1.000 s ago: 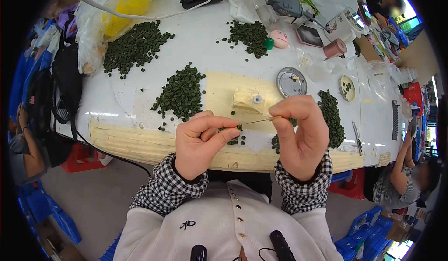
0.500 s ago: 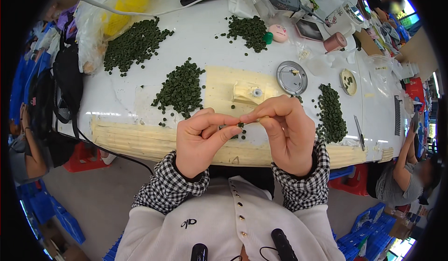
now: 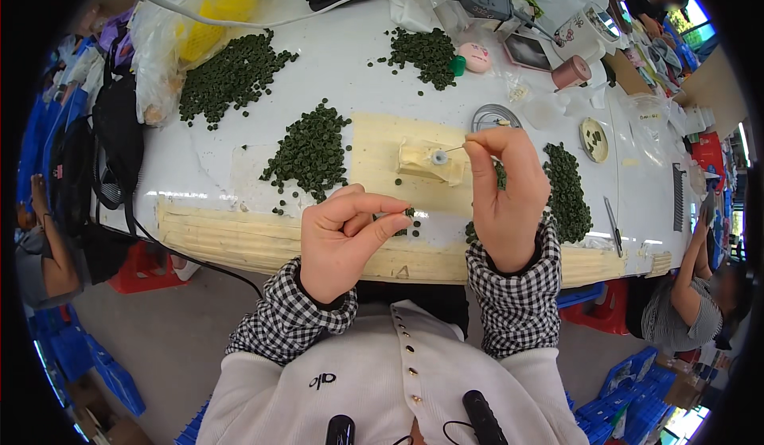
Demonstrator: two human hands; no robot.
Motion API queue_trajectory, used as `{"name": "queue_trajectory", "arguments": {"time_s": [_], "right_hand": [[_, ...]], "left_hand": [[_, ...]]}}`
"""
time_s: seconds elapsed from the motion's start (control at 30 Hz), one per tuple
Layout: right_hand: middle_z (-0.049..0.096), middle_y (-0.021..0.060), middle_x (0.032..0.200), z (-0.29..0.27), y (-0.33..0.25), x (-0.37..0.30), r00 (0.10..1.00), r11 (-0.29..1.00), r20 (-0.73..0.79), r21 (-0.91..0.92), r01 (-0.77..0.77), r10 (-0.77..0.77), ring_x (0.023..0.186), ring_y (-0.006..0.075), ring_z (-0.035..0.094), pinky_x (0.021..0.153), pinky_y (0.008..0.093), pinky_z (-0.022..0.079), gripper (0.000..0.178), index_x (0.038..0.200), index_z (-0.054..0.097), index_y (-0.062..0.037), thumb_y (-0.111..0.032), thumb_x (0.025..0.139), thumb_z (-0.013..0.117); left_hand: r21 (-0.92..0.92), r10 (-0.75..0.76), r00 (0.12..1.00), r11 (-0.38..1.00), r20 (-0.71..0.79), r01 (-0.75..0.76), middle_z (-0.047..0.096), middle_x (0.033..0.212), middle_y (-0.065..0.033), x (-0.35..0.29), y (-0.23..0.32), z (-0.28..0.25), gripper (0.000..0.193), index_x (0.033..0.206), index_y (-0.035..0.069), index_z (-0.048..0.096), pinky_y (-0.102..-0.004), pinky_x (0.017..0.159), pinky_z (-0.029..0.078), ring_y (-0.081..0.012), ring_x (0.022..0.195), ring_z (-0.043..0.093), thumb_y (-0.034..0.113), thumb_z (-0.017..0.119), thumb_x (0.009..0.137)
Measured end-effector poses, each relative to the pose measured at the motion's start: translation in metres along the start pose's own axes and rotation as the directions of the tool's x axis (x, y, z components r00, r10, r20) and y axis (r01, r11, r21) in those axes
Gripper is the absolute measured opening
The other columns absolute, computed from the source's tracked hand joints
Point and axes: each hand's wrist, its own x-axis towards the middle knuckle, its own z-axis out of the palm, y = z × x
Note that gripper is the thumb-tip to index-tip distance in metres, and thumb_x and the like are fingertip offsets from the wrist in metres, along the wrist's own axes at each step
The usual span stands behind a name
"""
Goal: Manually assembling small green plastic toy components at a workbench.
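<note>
My left hand is closed, thumb and forefinger pinching a small dark green round piece above the table's near edge. A few more such pieces lie just beyond it. Between its thumb and forefinger, my right hand grips a thin needle-like tool. The tool's tip points left, close to a grey-white nozzle on a block wrapped in cream tape; whether they touch I cannot tell. A pile of green pieces lies beyond my left hand, and another pile to the right of my right hand.
More green pieces form heaps at the far left and far middle. My right hand partly covers a round metal lid. Rightward are a small dish, tweezers and a pink spool. People sit at both sides.
My right hand has moved away from the left one, up and to the right, bringing the needle-like tool to the nozzle. My left hand stays put with the green piece.
</note>
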Motion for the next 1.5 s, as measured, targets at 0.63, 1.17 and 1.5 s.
{"name": "queue_trajectory", "arguments": {"time_s": [0.63, 1.17, 1.5], "right_hand": [[0.062, 0.0117, 0.091, -0.005, -0.04, -0.043, 0.952, 0.934, 0.286, 0.298, -0.199, 0.111, 0.075, 0.0216, 0.058, 0.063, 0.0276, 0.047, 0.033, 0.113, 0.065, -0.0001, 0.004, 0.08, 0.065], [0.062, 0.0115, 0.092, -0.007, -0.036, -0.056, 0.946, 0.912, 0.301, 0.344, -0.222, 0.117, 0.073, 0.0185, 0.058, 0.061, 0.0247, 0.047, 0.034, 0.117, 0.064, 0.0, 0.005, 0.083, 0.064], [0.063, 0.0114, 0.084, -0.031, -0.02, -0.052, 0.959, 0.965, 0.129, 0.042, -0.258, 0.251, 0.074, 0.0231, 0.058, 0.065, 0.0297, 0.046, 0.014, 0.093, 0.067, 0.001, 0.003, 0.079, 0.067]], "left_hand": [[0.029, 0.056, 0.997, 0.998, -0.058, -0.054, 0.036, 0.06, 0.0065, 0.002, -0.001, 0.0, 0.02, 0.094, 0.004, 0.073, -0.0188, 0.053, 0.03, -0.0035, 0.057, 0.034, -0.002, 0.074, 0.075], [-0.01, 0.058, 0.998, 0.998, -0.013, -0.058, 0.036, 0.061, 0.0061, -0.002, -0.008, 0.004, 0.021, 0.095, 0.004, 0.073, -0.0185, 0.052, 0.029, -0.0027, 0.056, 0.033, -0.004, 0.073, 0.076], [0.337, 0.069, 0.996, 0.937, 0.063, -0.086, 0.036, 0.059, 0.0033, -0.003, -0.004, 0.0, 0.019, 0.093, 0.003, 0.072, -0.0219, 0.049, 0.027, -0.0057, 0.052, 0.031, 0.0, 0.075, 0.074]]}}
